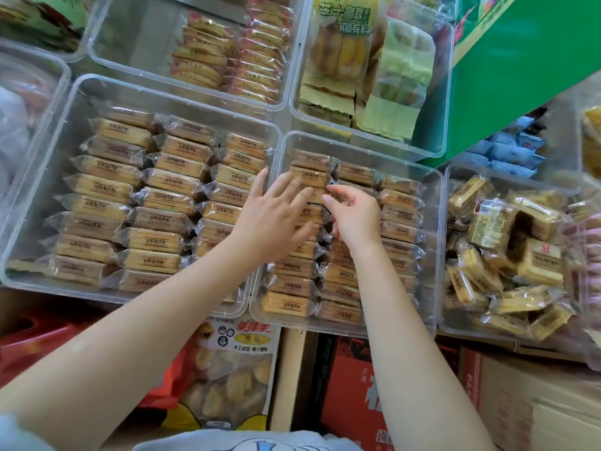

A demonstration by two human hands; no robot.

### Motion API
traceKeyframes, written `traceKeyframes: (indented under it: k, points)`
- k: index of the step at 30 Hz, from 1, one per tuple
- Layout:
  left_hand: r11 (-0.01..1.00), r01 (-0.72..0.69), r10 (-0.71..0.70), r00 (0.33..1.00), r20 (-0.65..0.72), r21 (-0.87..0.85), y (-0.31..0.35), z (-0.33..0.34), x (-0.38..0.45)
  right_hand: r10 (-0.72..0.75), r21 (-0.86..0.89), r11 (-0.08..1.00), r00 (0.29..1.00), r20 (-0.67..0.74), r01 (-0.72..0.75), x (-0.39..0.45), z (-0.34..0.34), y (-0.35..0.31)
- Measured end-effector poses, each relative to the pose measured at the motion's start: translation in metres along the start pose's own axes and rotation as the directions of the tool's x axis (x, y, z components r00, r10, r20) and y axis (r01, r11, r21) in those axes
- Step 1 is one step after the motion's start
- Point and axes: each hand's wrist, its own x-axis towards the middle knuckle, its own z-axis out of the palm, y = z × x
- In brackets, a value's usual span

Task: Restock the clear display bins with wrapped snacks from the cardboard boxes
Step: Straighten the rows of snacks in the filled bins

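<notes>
Left hand (276, 216), fingers straight, presses the clear-wrapped tan biscuit packs (307, 177) in the centre clear plastic bin (432, 203). Right hand (353, 216) pinches one pack's wrapper. Risk: a loose tug could topple the upright row, undoing alignment.

Left hand (273, 216) covers packets in middle bin (432, 222); right bin (450, 327) cut by edge

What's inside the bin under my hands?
The middle bin holds neat rows of wrapped biscuits. The left hand and right hand cover some packs; lower layers can't be seen.
</notes>
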Motion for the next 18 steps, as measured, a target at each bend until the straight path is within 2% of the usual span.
traceKeyframes:
  k: [2,6,12,14,18]
  points:
    - [1.0,0.0,-0.001,1.0,-0.024,-0.018,0.0,0.002,-0.001,-0.052,-0.123,0.991,0.999,-0.011,0.05,0.002,0.004,0.0]
    - [0.999,0.007,-0.008,1.0,-0.029,-0.049,-0.001,0.003,0.0,-0.083,-0.244,0.966,0.996,0.011,0.083,0.008,0.001,-0.003]
    - [0.998,-0.003,-0.003,0.996,-0.085,-0.07,-0.003,0.006,-0.001,-0.087,-0.5,0.861,0.996,0.024,0.087,0.01,-0.001,-0.014]
    - [0.997,-0.004,-0.004,0.995,-0.098,-0.075,-0.003,0.007,-0.002,-0.07,-0.523,0.848,0.996,0.047,0.084,0.013,-0.004,-0.017]
    - [0.998,-0.005,-0.003,0.994,-0.112,-0.066,-0.003,0.007,-0.004,-0.015,-0.401,0.912,0.986,0.168,0.082,0.019,-0.012,-0.02]
